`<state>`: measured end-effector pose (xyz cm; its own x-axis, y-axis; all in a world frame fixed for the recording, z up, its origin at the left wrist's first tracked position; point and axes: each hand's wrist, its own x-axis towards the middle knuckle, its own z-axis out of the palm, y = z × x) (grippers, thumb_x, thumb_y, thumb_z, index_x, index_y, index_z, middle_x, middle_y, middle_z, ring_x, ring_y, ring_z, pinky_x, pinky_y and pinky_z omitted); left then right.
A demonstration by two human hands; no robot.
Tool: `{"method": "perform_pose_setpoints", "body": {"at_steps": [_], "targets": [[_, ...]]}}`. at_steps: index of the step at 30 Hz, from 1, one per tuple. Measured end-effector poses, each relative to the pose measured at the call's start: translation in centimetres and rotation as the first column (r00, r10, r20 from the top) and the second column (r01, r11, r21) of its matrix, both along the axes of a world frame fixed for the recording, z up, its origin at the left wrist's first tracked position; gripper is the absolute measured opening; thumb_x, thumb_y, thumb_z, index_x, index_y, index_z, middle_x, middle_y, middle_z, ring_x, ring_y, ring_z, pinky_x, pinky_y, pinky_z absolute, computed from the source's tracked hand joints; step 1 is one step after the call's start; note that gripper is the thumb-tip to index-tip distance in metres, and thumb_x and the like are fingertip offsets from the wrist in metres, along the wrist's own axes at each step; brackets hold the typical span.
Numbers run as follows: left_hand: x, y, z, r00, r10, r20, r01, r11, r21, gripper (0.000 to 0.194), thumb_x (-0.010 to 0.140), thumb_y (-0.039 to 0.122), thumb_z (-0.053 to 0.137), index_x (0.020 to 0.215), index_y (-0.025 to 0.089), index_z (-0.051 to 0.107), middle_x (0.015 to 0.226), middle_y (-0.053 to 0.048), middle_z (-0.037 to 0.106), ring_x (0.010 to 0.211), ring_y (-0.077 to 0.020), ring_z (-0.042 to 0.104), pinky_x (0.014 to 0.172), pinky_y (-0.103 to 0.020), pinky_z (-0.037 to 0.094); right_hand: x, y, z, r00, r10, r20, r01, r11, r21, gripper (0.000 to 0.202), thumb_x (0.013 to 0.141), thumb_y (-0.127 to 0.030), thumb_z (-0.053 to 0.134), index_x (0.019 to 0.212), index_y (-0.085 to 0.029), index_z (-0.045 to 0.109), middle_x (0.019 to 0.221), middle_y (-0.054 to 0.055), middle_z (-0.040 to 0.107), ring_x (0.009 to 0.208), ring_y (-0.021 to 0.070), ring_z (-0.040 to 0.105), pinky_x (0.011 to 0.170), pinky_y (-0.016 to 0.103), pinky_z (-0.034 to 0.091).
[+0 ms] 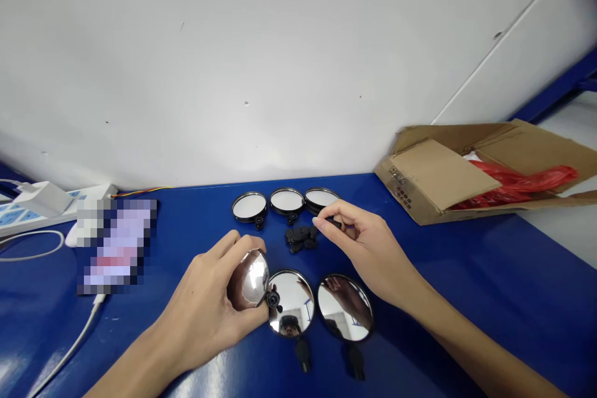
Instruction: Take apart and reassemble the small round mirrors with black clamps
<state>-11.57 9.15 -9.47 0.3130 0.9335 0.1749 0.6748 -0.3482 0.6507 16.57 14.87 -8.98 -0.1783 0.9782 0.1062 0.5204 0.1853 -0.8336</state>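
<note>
My left hand (209,305) grips a round mirror (249,280) by its rim, tilted, with its black joint (273,300) pointing right. My right hand (359,236) pinches a small black part (334,222), partly hidden by the fingers. Just left of that hand lies a small pile of black parts (301,238). Two round mirrors with black stems lie near the front, one in the middle (293,305) and one to its right (345,308). Farther back, three round mirrors stand in a row: left (249,206), middle (286,201) and right (321,198).
An open cardboard box (420,186) with a red plastic bag (517,183) is at the right. On the left are a blurred phone (121,242), a white cable (77,339) and a power strip (28,217). A white wall (280,62) rises behind the blue table (466,286).
</note>
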Motion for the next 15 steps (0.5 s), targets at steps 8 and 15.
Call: {"method": "perform_pose_setpoints", "body": {"at_steps": [8, 15], "targets": [[0.30, -0.01, -0.08, 0.998, -0.019, -0.060, 0.019, 1.000, -0.002, 0.044, 0.081, 0.018, 0.069, 0.122, 0.031, 0.063, 0.093, 0.005, 0.056, 0.060, -0.0136, 0.051, 0.056, -0.029, 0.041, 0.09, -0.18, -0.29, 0.979, -0.007, -0.205, -0.012, 0.996, -0.091, 0.029, 0.111, -0.049, 0.065, 0.124, -0.026, 0.075, 0.097, 0.001, 0.074, 0.063, 0.0132, 0.058, 0.061, 0.031, 0.051], [0.50, -0.36, -0.35, 0.998, -0.032, -0.059, 0.033, 0.999, 0.014, 0.051, 0.080, 0.018, 0.068, 0.127, 0.033, 0.060, 0.094, 0.005, 0.057, 0.059, -0.0134, 0.053, 0.053, -0.028, 0.040, -0.26, -0.39, -0.03, 0.990, -0.011, -0.137, 0.007, 1.000, -0.029, 0.025, 0.104, -0.049, 0.077, 0.115, -0.028, 0.082, 0.110, 0.004, 0.080, 0.069, 0.0147, 0.061, 0.062, 0.031, 0.049]]}}
